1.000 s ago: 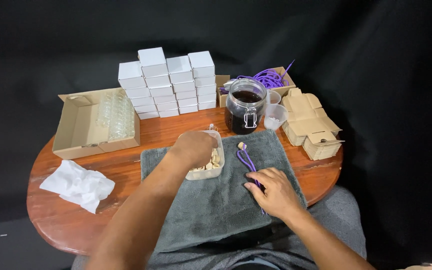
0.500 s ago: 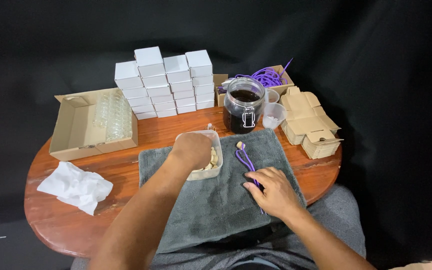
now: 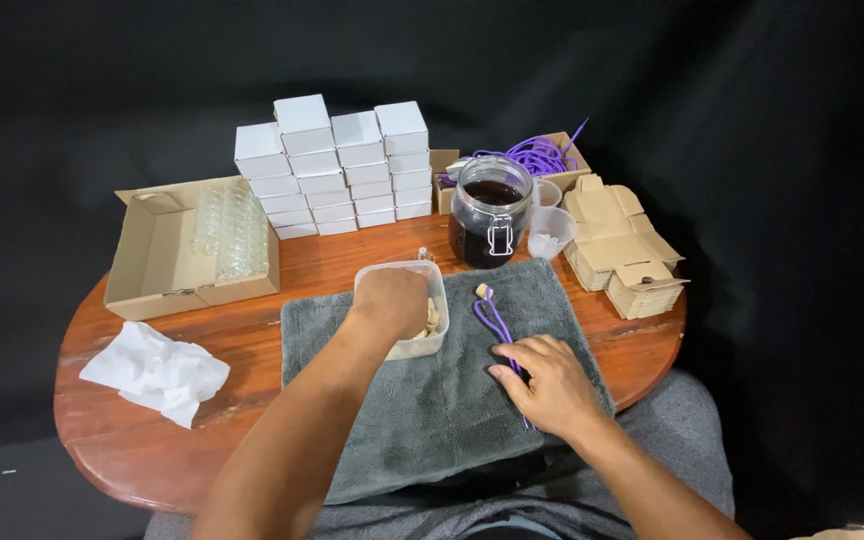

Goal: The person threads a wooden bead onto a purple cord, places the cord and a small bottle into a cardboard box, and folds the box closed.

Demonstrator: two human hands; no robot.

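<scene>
Crumpled white tissue paper at far left on round reddish-brown wooden table. Behind it, open brown cardboard box lined with small clear glass bottles along its right side. Stacked small white cardboard boxes next, in four columns at table's rear. Grey terry towel spread across table's front centre. On towel's upper left part, square translucent plastic tub holding pale cork stoppers. Left hand down inside tub, fingers curled over stoppers and hidden from above; cannot tell whether anything pinched. Behind towel, clip-top glass jar of dark liquid. Right of tub, thin purple cord with pale cork stopper at its far end, lying lengthwise on towel. Right hand palm down on towel, fingers slightly spread and flat, fingertips pressing near end of cord. Small clear plastic cup just right of jar. Brown box of loose purple cords behind. Stack of flat-folded brown cardboard box blanks at right edge.
</scene>
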